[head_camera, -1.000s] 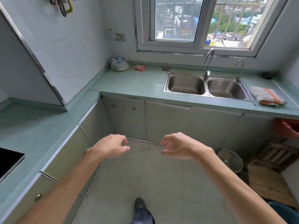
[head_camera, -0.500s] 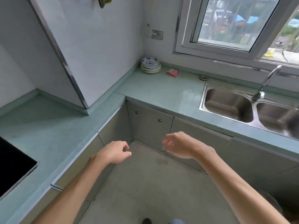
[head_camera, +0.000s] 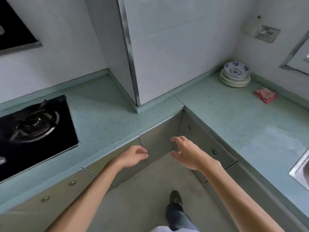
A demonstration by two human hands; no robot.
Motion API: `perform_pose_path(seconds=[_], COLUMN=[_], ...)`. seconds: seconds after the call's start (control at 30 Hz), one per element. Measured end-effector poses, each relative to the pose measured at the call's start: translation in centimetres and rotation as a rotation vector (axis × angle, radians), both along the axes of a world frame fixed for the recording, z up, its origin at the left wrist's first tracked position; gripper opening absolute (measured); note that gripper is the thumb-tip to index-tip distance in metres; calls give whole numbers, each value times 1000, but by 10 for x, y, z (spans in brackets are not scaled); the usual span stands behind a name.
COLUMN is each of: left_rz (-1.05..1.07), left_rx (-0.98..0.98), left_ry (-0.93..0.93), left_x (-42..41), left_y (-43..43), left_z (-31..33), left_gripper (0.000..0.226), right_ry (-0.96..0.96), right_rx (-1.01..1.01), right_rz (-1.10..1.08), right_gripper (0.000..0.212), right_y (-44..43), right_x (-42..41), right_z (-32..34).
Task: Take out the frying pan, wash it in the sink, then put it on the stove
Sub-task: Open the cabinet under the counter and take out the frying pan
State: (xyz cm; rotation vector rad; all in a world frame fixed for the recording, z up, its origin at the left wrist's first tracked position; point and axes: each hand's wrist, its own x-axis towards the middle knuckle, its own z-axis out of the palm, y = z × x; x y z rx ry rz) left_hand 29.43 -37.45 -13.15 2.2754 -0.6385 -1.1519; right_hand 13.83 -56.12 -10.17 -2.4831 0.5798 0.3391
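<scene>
Head view, kitchen corner.

- Left hand (head_camera: pixel 132 157): fingers loosely curled, holding nothing, in front of the grey-beige cabinet doors (head_camera: pixel 160 143) under the corner.
- Right hand (head_camera: pixel 187 152): fingers relaxed and slightly spread, holding nothing, just beside the left hand and not touching it.
- Black glass gas stove (head_camera: pixel 33 131): set into the pale green speckled countertop (head_camera: pixel 108 119) at left; burner bare.
- Stainless steel sink (head_camera: pixel 301 168): only its corner shows, at the right edge.
- Frying pan: cannot tell where it is from this view; the cabinet doors are closed.
- Stack of blue-patterned white plates (head_camera: pixel 235 75) in the far corner, folded red cloth (head_camera: pixel 265 95) near it.
- Dark shoe (head_camera: pixel 175 198) on the tiled floor.
</scene>
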Motion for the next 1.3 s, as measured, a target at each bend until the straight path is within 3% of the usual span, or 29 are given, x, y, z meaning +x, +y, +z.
perform_pose_path(seconds=[0.1,0.2,0.4,0.5,0.63,0.77,0.9,1.07,1.13,1.23,1.3], left_rz=[237,525,1091,1364,1623,1640,1595,1563,1539,1464,1440], left_rx=[-87,-218,-505,-688,-841,-842,-962,-959,-873,-661,-498], left_ry=[104,263,618,821,922,971,1039,992,982,924,849], left_x=[6,13,33,50,76,92,102,105,107,109,104], left_y=[-21,-38,-59,-67,-74,-76,-74,-75,-73,-67,-65], left_z=[-7,-18,-52,-79,-121,-159,-177,-178,-181,-186,-187], left_gripper=[15,18,18,29,56,47,5,21,19,7,7], right_ry=[-36,-68,-32,14,-1,7,-79,-53,-46,-14,32], right_rx=[72,297,980,1119,1168,1302,1474,1398,1353,1237,1097], right_rz=[52,-3,-489,-655,-782,-904,-1074,-1070,-1046,-1004,-1015], right_gripper=[45,40,32,27,58,45,32,46,46,18,13], right_y=[-25,-40,-41,-36,-28,-19,-10,-2,-4,-4,-4], right_x=[33,67,128,154,195,227,247,251,251,251,245], right_z=[-12,-32,-84,-111,-155,-189,-199,-205,-212,-216,-217])
